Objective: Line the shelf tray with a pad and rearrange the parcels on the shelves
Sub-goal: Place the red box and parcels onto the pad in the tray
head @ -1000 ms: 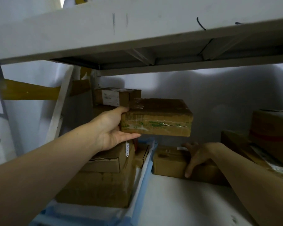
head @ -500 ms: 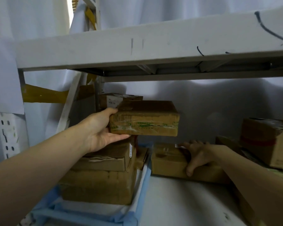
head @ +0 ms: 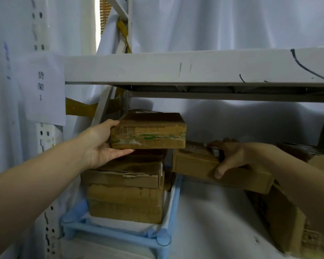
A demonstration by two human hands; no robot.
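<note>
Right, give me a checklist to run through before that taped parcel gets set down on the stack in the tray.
1. Left hand grips the taped parcel: ok, thumb on top, fingers beneath.
2. Parcel level: ok, it sits roughly flat.
3. Top of the stack free to take it: cannot tell, the parcel hides it.
4. Pad lining the blue tray: ok, white sheet shows under the stack.
5. Right hand out of the way: ok, it grips a long box to the right, apart from the parcel.
6. Headroom under the upper shelf: ok, clear gap above the parcel.
</note>
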